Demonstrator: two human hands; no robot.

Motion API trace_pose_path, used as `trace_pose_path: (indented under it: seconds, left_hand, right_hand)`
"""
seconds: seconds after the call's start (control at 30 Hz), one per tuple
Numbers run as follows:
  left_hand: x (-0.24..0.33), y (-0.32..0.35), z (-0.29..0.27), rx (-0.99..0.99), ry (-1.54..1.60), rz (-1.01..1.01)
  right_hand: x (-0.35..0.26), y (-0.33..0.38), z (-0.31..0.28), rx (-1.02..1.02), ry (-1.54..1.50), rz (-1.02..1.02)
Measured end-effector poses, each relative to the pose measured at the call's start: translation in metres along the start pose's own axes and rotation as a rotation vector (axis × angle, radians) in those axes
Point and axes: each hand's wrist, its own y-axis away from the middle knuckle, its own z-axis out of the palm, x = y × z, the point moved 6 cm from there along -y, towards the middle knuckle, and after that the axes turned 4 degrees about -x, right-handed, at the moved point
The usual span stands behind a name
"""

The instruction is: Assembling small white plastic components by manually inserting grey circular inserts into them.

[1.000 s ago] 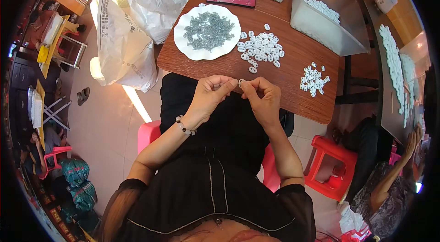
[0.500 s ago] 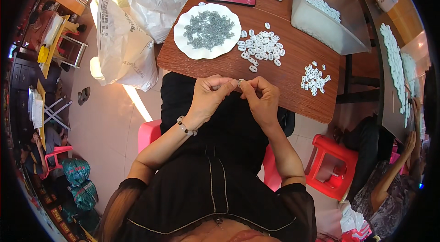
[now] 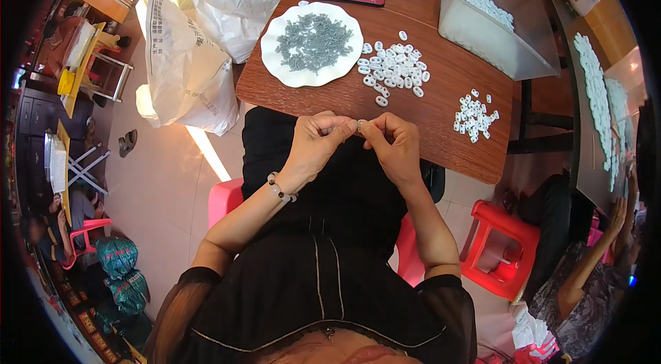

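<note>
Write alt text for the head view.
Both hands, left and right, pinch a tiny part together at the near edge of a wooden table. Beyond them lie a plate of grey pieces and white pieces.

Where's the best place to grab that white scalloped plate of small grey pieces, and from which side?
Grip the white scalloped plate by its bare near rim, coming from the table edge by the person: it lies flat, the small grey pieces heap in the middle, and white beads crowd its right.

Bright daylight glares off the floor (image 3: 206,150); fisheye edges bend, darken.
</note>
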Motion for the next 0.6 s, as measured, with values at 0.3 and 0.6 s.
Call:
trace_pose_path:
  seconds: [0.3,0.6]
  left_hand:
    - [-0.008,-0.001,-0.001,-0.021,0.067,-0.088]
    - [-0.013,-0.002,-0.004,-0.018,0.062,-0.071]
  right_hand:
    - [0.013,-0.002,0.000,0.006,-0.104,0.021]
    - [0.011,-0.002,0.003,-0.020,-0.098,0.054]
